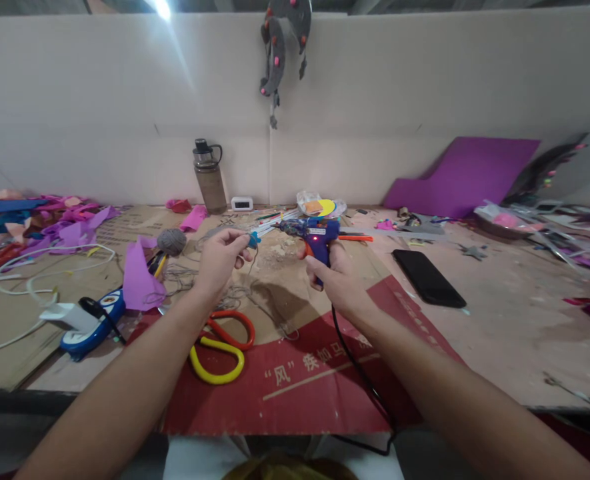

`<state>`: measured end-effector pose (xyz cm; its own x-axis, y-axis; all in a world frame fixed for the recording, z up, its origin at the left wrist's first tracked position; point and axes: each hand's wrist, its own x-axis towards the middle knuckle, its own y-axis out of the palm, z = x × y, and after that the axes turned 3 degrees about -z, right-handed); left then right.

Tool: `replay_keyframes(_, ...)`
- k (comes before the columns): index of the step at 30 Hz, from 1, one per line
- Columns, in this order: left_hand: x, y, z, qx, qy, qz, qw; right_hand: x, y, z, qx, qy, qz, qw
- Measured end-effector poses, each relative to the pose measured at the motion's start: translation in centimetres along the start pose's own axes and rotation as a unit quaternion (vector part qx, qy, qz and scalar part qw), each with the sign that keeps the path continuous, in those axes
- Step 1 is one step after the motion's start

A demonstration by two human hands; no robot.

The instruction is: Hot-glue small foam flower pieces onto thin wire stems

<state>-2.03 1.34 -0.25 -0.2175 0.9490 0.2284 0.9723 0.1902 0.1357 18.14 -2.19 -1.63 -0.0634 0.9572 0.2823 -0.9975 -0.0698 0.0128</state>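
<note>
My left hand [225, 257] pinches a small teal felt piece [254, 239] between thumb and fingertips. A grey string [253, 263] hangs down from around that piece towards the cardboard. My right hand [335, 270] is wrapped round the handle of a blue hot glue gun [327, 233], whose red light is lit. The gun's nozzle points left at the teal piece, with a short gap between them. A black cord runs from its grip down over the table edge. Below my left hand lie scissors [217, 360] with one yellow and one red-orange handle loop.
A red-and-brown cardboard sheet [319, 400] covers the middle of the table. At left are a blue power strip [95, 327], a white cable, grey yarn ball [171, 241] and felt scraps [75, 223]. A bottle [209, 180] stands behind; a black phone [429, 278] lies right.
</note>
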Motion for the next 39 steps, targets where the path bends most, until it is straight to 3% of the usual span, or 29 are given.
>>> replay_keyframes(8,0.01,0.0,0.11,0.04,0.017,0.001,0.999,-0.93,0.43,0.54,-0.151,-0.115,0.028,0.981)
replay_keyframes(13,-0.08,0.07,0.12,0.048,0.015,-0.002,0.999,-0.78,0.25,0.19,-0.179,-0.145,0.028,0.973)
replay_keyframes(39,-0.2,0.14,0.2,0.052,0.02,-0.002,0.998,-0.84,0.33,0.15,-0.179,-0.159,0.017,0.971)
